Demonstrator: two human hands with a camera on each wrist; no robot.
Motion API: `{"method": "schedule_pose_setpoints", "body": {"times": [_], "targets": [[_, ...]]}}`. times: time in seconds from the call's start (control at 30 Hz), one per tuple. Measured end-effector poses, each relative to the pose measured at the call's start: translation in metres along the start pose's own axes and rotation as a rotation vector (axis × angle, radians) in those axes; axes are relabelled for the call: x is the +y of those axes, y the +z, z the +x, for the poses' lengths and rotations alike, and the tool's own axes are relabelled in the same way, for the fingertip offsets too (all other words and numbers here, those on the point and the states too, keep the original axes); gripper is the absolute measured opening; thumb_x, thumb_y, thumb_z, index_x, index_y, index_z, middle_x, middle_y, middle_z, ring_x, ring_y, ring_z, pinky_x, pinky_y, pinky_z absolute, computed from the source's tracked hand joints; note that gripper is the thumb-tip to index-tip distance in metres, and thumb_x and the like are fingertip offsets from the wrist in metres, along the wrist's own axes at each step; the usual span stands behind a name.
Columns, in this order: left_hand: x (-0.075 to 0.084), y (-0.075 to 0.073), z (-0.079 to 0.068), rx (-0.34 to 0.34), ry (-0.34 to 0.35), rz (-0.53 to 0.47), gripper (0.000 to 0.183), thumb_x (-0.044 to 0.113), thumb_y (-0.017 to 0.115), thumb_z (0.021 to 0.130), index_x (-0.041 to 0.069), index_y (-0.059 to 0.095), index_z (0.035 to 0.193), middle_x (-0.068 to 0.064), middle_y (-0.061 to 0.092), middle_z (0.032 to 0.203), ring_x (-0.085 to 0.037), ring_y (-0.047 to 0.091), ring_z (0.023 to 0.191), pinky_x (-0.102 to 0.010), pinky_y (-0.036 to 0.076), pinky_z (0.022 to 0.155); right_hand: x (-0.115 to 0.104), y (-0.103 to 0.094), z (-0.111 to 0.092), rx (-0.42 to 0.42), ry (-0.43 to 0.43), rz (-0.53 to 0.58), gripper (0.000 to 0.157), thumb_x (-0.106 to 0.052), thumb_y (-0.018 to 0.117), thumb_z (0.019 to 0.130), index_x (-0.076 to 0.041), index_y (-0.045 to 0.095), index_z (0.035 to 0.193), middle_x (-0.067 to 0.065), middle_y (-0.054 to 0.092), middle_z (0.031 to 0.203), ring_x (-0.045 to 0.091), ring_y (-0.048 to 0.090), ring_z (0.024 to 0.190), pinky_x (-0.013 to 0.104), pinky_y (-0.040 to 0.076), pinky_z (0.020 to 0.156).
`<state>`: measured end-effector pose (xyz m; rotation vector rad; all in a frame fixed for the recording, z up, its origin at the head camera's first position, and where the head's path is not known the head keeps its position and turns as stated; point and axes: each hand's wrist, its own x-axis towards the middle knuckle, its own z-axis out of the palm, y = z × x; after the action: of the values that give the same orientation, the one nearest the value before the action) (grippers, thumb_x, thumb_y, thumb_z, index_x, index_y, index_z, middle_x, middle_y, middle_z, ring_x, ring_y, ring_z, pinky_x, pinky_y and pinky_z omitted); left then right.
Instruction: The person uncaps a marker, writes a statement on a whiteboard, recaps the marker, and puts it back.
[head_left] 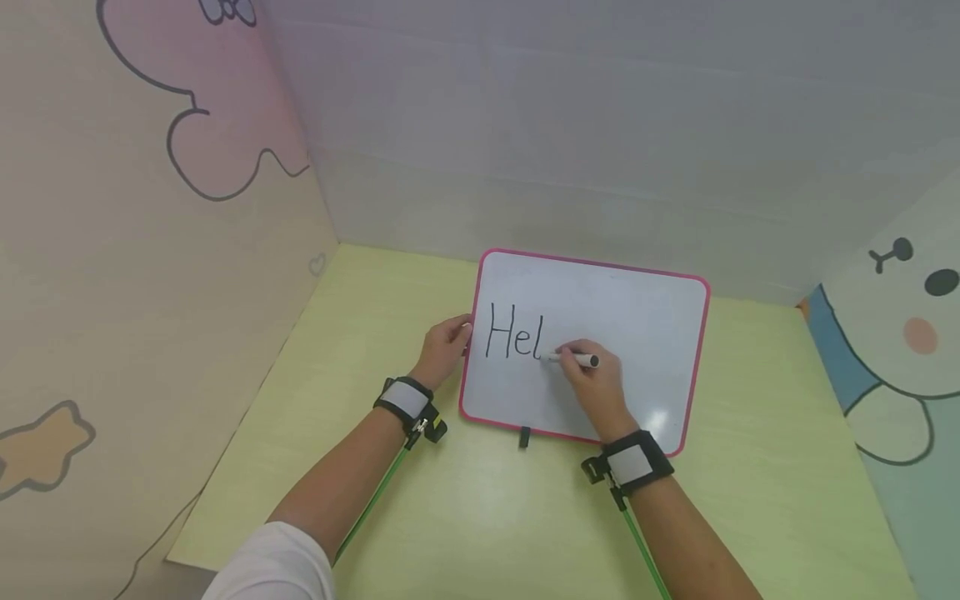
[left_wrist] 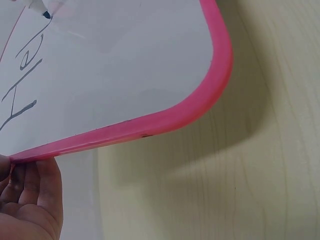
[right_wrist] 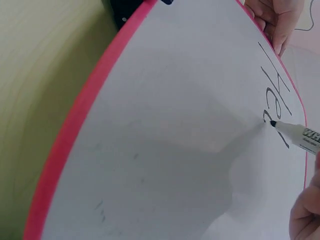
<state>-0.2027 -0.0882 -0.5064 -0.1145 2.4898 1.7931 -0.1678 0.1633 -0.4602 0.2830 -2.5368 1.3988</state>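
A whiteboard with a pink frame leans back on the table, tilted slightly. Black handwriting on its left half reads "Hel". At the board's left edge, my left hand grips the frame, its fingers curled against the edge in the left wrist view. My right hand pinches a white marker with a black end over the board's middle. In the right wrist view, the dark tip of the marker touches the board at the foot of the "l".
The board stands on a pale yellow-green table. A small black foot shows under its lower edge. Behind is a grey-white wall; cartoon-painted panels stand at left and right. Green cables run from the wristbands.
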Motion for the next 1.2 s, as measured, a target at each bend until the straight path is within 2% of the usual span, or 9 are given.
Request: {"method": "schedule_pose_setpoints", "body": {"times": [0.13,0.23,0.4,0.73,0.93,1.2], "targets": [[0.0,0.0,0.0,-0.006,0.006,0.008,0.038,0.022,0.048,0.1,0.007,0.052,0.135,-0.011,0.058,0.13,-0.022,0.061,0.104,-0.032,0.057,0.082,0.003,-0.006,0.002,0.107,-0.002,0.057,0.017,-0.017,0.058,0.09,-0.007,0.07,0.087,0.005,0.064,0.075,0.014,0.043,0.055,0.021,0.036,0.046],[-0.001,-0.001,0.0,-0.005,0.01,0.005,0.038,0.021,0.048,0.099,0.006,0.052,0.134,-0.011,0.057,0.131,-0.022,0.061,0.105,-0.032,0.057,0.082,0.004,-0.01,0.006,0.133,-0.031,0.051,0.017,-0.019,0.058,0.092,-0.007,0.071,0.092,0.004,0.064,0.079,0.013,0.045,0.059,0.019,0.037,0.048],[-0.002,-0.002,0.0,-0.006,0.014,0.0,0.038,0.02,0.047,0.1,0.006,0.052,0.134,-0.012,0.057,0.131,-0.023,0.061,0.105,-0.033,0.057,0.082,0.007,-0.011,0.009,0.107,-0.065,-0.005,0.021,-0.022,0.057,0.093,-0.007,0.07,0.101,0.004,0.064,0.084,0.012,0.048,0.068,0.017,0.039,0.055],[-0.001,0.001,0.0,0.0,0.01,0.02,0.038,0.02,0.048,0.1,0.005,0.051,0.134,-0.014,0.062,0.121,-0.022,0.063,0.102,-0.031,0.057,0.081,0.007,-0.008,0.012,0.085,-0.085,-0.02,0.023,-0.026,0.057,0.095,-0.009,0.068,0.107,0.004,0.063,0.089,0.012,0.049,0.074,0.018,0.04,0.059],[-0.002,0.002,0.001,0.001,0.013,0.018,0.037,0.02,0.047,0.1,0.005,0.052,0.133,-0.013,0.061,0.122,-0.022,0.062,0.102,-0.031,0.057,0.082,0.006,-0.008,0.014,0.06,-0.058,-0.04,0.025,-0.027,0.055,0.095,-0.01,0.068,0.109,0.004,0.062,0.091,0.013,0.048,0.076,0.019,0.04,0.06],[-0.002,0.003,0.002,0.003,0.012,0.015,0.037,0.019,0.047,0.1,0.004,0.053,0.133,-0.013,0.061,0.121,-0.022,0.062,0.101,-0.032,0.057,0.082,0.005,-0.009,0.015,0.045,-0.067,-0.061,0.021,-0.022,0.056,0.094,-0.008,0.068,0.104,0.004,0.063,0.091,0.013,0.05,0.076,0.019,0.042,0.061]]}}
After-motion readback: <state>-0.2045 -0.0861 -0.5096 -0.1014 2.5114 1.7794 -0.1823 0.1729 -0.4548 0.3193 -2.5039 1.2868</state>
